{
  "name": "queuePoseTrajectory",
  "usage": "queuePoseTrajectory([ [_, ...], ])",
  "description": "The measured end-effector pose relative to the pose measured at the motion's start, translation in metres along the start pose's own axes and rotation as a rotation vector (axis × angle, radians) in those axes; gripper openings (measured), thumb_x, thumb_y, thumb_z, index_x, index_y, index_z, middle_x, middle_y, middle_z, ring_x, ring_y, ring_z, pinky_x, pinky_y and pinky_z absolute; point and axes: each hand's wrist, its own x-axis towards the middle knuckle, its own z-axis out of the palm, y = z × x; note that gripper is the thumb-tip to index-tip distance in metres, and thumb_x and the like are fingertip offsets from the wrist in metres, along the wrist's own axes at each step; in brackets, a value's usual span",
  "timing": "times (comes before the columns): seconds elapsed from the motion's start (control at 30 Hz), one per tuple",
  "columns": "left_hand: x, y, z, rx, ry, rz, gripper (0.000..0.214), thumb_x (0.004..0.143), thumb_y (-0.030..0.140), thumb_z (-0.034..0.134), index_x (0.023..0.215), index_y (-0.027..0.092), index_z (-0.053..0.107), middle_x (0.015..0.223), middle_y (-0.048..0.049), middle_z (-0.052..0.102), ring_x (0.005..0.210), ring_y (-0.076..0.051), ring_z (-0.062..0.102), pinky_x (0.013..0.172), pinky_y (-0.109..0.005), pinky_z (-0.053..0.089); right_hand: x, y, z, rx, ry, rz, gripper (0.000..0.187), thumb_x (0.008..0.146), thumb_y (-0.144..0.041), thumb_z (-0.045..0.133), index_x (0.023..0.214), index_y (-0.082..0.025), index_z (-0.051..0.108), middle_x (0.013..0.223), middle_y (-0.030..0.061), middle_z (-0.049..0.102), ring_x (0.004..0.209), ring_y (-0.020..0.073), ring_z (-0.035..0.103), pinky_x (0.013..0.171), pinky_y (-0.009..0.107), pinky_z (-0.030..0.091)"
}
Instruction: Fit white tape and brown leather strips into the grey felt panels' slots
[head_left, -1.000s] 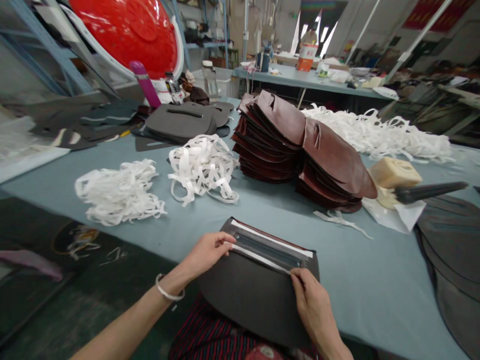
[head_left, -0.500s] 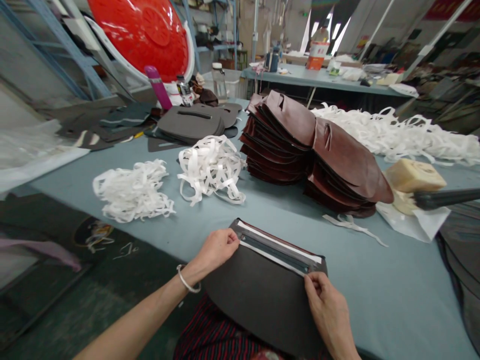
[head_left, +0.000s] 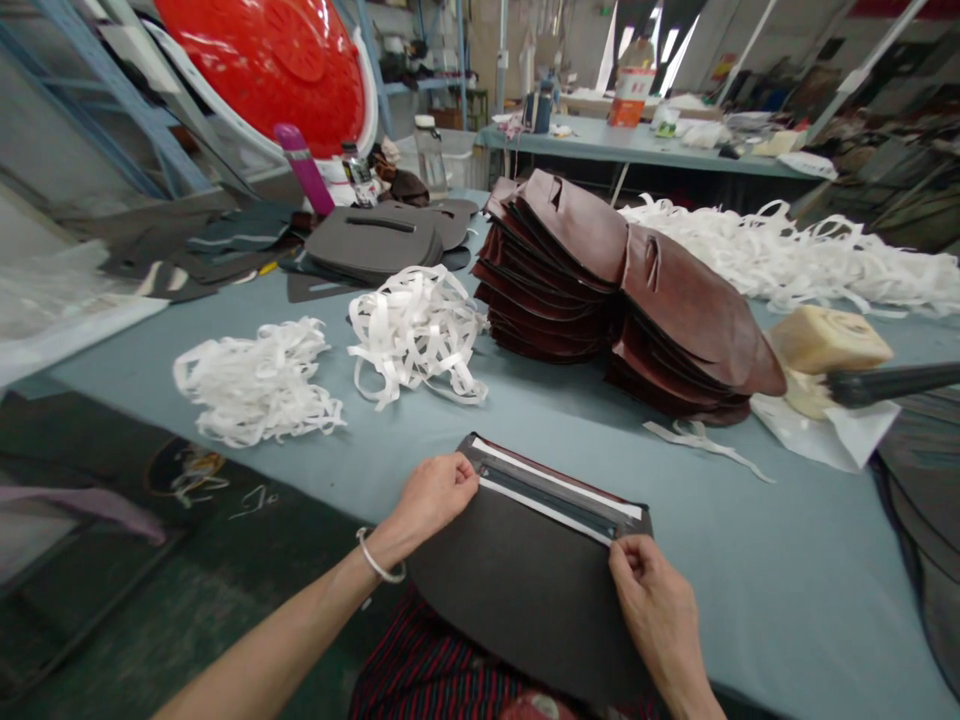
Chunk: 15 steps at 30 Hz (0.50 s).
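Note:
A dark leather panel (head_left: 525, 590) with a rounded lower edge lies partly on the table's front edge and partly over my lap. Near its top runs a long slot with a zipper (head_left: 551, 500) in it. One white strip (head_left: 559, 478) lies above the slot. Along its lower side stretches a second white strip (head_left: 544, 511). My left hand (head_left: 435, 492) pinches that lower strip's left end, thumb and finger together. At its right end, my right hand (head_left: 656, 595) has closed fingertips on the same strip, with the palm over the panel.
Stacked brown leather panels (head_left: 555, 270) stand behind the work. To their left are two heaps of white strips (head_left: 416, 335), (head_left: 259, 385); a larger white strip pile (head_left: 795, 250) is behind right. A yellowish block (head_left: 829, 340) and a black-handled brush (head_left: 892, 385) lie at right.
Both hands keep their hold at the strip's ends, almost unmoved. The view has shifted slightly, so the background sits a little further left and higher.

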Motion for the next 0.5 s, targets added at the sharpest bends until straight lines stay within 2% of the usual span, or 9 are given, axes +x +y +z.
queuePoseTrajectory([
  [0.2,-0.004,0.004,0.000,0.053,0.009,-0.009,0.014,0.080,0.028,0.052,0.073,0.021,0.062,0.066,-0.0001,0.063,0.061,-0.015,0.057,0.056,-0.025,0.033,0.003,0.005,0.001,0.030,-0.021,0.018,0.028,0.083,-0.044,0.043,0.069,-0.024,0.057,0.055,-0.0014,0.057,0.049,0.0150,0.053,0.050,0.024,0.034],
  [0.27,-0.006,0.003,0.006,0.067,0.070,0.030,0.012,0.082,0.029,0.051,0.078,0.021,0.060,0.069,0.0004,0.063,0.063,-0.015,0.057,0.058,-0.025,0.035,0.004,0.007,0.000,0.074,-0.041,0.022,0.028,0.083,-0.043,0.044,0.070,-0.023,0.058,0.056,-0.0011,0.058,0.050,0.0146,0.053,0.051,0.024,0.035],
  [0.4,-0.017,-0.001,0.023,0.120,0.316,0.314,0.011,0.088,0.024,0.045,0.090,0.020,0.056,0.086,-0.0039,0.062,0.080,-0.018,0.057,0.073,-0.029,0.043,0.006,0.007,-0.006,0.128,-0.090,0.047,0.026,0.084,-0.038,0.046,0.070,-0.022,0.059,0.056,-0.0023,0.057,0.052,0.0134,0.053,0.052,0.023,0.034],
  [0.5,-0.028,-0.007,0.032,0.198,0.376,0.488,0.020,0.092,0.017,0.037,0.100,0.017,0.056,0.097,-0.0086,0.060,0.092,-0.022,0.056,0.085,-0.035,0.044,0.006,0.004,-0.009,0.135,-0.098,0.087,0.021,0.082,-0.032,0.046,0.068,-0.022,0.058,0.055,-0.0031,0.056,0.052,0.0128,0.051,0.052,0.022,0.033],
])
